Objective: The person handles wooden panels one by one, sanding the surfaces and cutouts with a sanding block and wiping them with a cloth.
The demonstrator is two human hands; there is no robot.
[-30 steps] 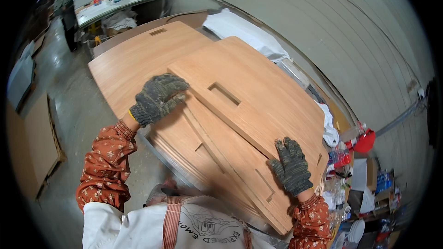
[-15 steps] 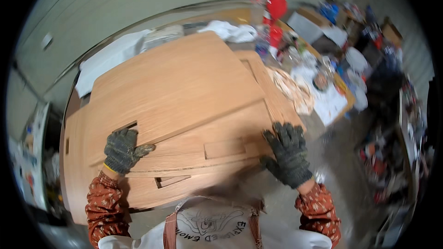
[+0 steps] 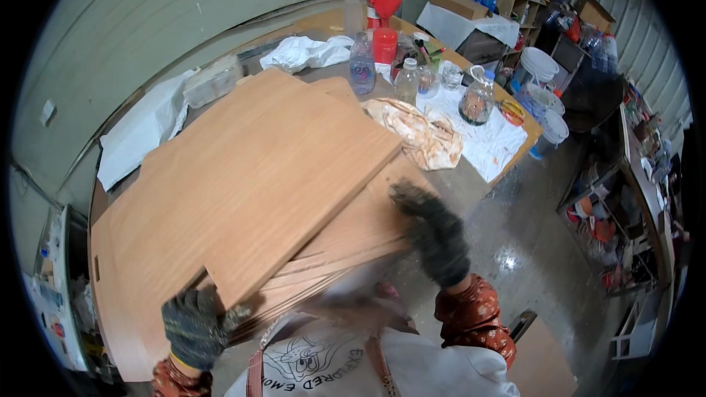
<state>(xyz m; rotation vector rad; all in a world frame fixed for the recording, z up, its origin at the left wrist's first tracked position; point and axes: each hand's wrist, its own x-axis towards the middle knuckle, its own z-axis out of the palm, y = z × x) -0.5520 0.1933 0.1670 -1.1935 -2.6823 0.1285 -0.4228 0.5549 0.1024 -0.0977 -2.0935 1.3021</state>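
Observation:
A broad light-brown wooden panel [image 3: 272, 169] lies slanted on top of a stack of similar panels [image 3: 342, 228]. My left hand [image 3: 195, 327], in a dark knit glove, is at the notch in its near edge. Its fingers curl at the notch and its thumb reaches along the edge. My right hand [image 3: 435, 239], gloved alike and smeared by motion, is at the stack's right end. Its fingers stretch toward the lower panels and hold nothing visible. The layered edges of the stack show between my hands.
A stained cloth [image 3: 419, 136], clear bottles [image 3: 362, 66] and a glass jar [image 3: 478, 99] stand on the table beyond. White buckets [image 3: 538, 66] are at the right, near a cluttered shelf [image 3: 625, 198]. Another board [image 3: 544, 360] is low beside my right arm.
The top panel has turned and shifted toward me, covering the recess that showed in the panel below. My right hand has drawn its spread fingers together. The whole view has swung.

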